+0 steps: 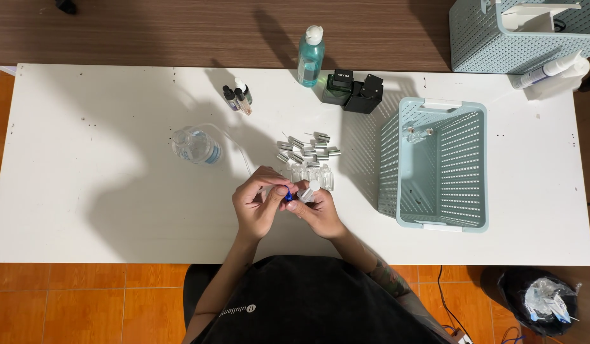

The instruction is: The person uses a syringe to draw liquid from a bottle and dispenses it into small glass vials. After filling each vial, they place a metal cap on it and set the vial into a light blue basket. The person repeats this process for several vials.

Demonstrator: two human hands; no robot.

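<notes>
My left hand (260, 204) pinches a small blue cap (288, 195) near the table's front edge. Close against it, my right hand (320, 210) holds a small clear bottle with a white top (309, 190), its end meeting the blue cap. Just beyond my fingers stand several small clear glass vials (311, 173), and behind them lies a scatter of silver spray tops (307, 148).
A pale blue perforated basket (435, 162) stands to the right on the white table (103, 210). A clear plastic bottle (196, 146) lies left. At the back are a tall teal bottle (311, 56), two dark boxes (353, 89) and small dropper bottles (237, 97).
</notes>
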